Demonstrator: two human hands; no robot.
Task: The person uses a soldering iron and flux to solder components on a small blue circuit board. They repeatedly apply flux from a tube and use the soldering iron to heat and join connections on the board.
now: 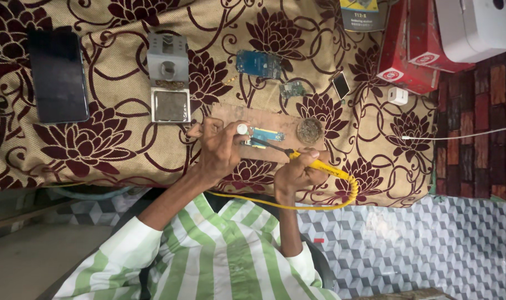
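Two hands of mine are at work on a small blue circuit board (266,135) that lies on a flat brown wooden board (286,123) on the tabletop, which is covered with a beige cloth with dark red flowers (114,139). My left hand (218,149) rests on the near left part of the wooden board, its grip closed around a small white round-ended object (242,129), fingers curled tight, the tip of it just beside the left end of the circuit board. I cannot tell what the white object is. My right hand (297,173) has its grip closed around the yellow-handled soldering iron (314,164), held like a pen, and the dark metal tip reaches left onto the near edge of the circuit board. The iron's yellow cable (350,191) loops round to the right of that hand and back under both wrists.

On the right end of the wooden board sits a small round tin of brownish wire wool (309,130), near my right hand but not touching it. Beyond the wooden board lie a larger blue circuit board (258,64), a small green circuit piece (292,89) and a small dark rectangular chip with a pale rim (341,84). To the left stand a grey metal soldering stand with a square sponge tray (168,78) and a black smartphone lying flat (58,75). To the far right are red cardboard boxes (408,55) and a white cube-shaped plug (397,95).
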